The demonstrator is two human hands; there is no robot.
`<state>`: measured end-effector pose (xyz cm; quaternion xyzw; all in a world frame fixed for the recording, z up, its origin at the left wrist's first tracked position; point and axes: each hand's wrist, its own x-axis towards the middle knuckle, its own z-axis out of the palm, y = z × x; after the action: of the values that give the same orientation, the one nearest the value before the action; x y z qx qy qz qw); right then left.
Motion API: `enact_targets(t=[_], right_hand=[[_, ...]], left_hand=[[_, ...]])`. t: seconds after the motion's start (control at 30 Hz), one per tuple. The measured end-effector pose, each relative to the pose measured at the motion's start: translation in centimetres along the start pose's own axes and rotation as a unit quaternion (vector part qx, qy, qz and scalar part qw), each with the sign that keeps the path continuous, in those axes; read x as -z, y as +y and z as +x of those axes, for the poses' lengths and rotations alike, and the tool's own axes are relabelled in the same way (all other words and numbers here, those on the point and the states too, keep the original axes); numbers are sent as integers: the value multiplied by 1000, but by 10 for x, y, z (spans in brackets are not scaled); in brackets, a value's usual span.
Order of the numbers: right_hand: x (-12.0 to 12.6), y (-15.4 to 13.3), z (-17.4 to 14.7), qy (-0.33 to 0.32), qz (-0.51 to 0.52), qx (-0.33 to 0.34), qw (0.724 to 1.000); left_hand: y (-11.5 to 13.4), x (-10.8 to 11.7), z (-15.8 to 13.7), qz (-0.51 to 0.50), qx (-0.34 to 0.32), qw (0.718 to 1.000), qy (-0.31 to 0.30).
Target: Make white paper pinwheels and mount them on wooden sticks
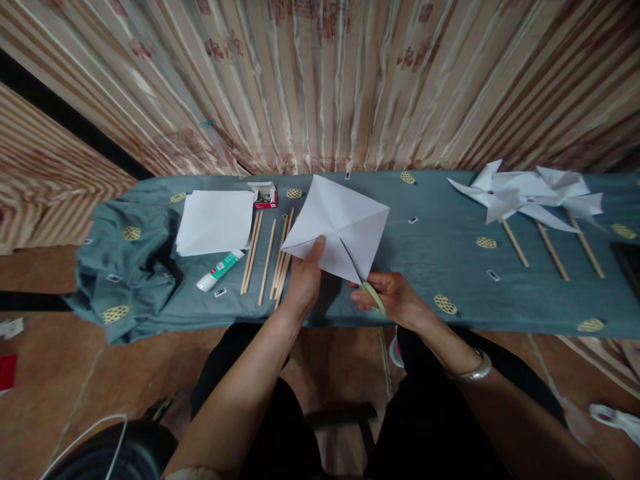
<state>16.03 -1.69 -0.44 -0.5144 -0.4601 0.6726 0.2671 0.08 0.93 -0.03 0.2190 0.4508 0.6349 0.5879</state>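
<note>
A square sheet of white paper with diagonal creases is held up over the table. My left hand grips its near left edge, thumb on top and the other fingers hidden beneath. In my right hand are scissors with pale green handles. Their blade lies along a crease at the near right corner, pointing toward the middle of the sheet. Wooden sticks lie just left of my left hand.
On the patterned cloth at left are a stack of white paper, a glue tube and a small red box of metal pieces. Paper pinwheels on sticks lie at right. A curtain hangs behind.
</note>
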Motion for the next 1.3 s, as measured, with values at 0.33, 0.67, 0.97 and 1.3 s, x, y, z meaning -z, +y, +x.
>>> enact_targets(t=[0.33,0.67,0.97,1.3], right_hand=[[24,-9,-15,-122,-139,-30,982],[100,-15,-24,152,-58,94,982],[64,-18,-1,98,29,64,993],[43,-10,23,248,210,137,936]], left_hand=[[17,7,17,-22,-26,999,30],[24,20,13,20,47,999,-14],[-9,21,-7,120,180,972,-89],[13,11,-12,-70,188,968,-151]])
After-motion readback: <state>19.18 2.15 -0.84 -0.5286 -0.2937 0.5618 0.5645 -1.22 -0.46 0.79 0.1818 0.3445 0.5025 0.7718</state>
